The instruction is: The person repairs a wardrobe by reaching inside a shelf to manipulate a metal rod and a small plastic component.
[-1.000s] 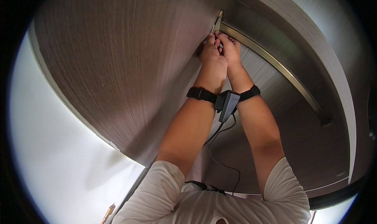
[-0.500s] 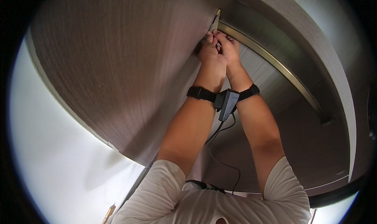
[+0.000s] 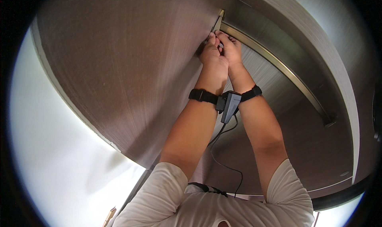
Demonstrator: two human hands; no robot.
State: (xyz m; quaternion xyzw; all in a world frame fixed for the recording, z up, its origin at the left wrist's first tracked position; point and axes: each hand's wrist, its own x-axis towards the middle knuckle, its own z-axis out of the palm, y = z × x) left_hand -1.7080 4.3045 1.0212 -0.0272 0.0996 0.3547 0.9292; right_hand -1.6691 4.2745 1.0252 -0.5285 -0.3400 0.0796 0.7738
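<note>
Left hand (image 3: 211,52) and right hand (image 3: 232,51) shift slightly leftward in view

Barely moved over the past second, the hands meet side by side near the upper end of a gold-toned bar (image 3: 292,74) on a wood-grain panel (image 3: 99,68). Their thumbs are at the lower end of a tapered strip (image 3: 218,25) below a gold-toned end fitting (image 3: 222,14). How tightly each hand closes, and on what, cannot be told. Black wristbands (image 3: 203,95) circle both arms; a grey device (image 3: 230,107) sits between them.
</note>
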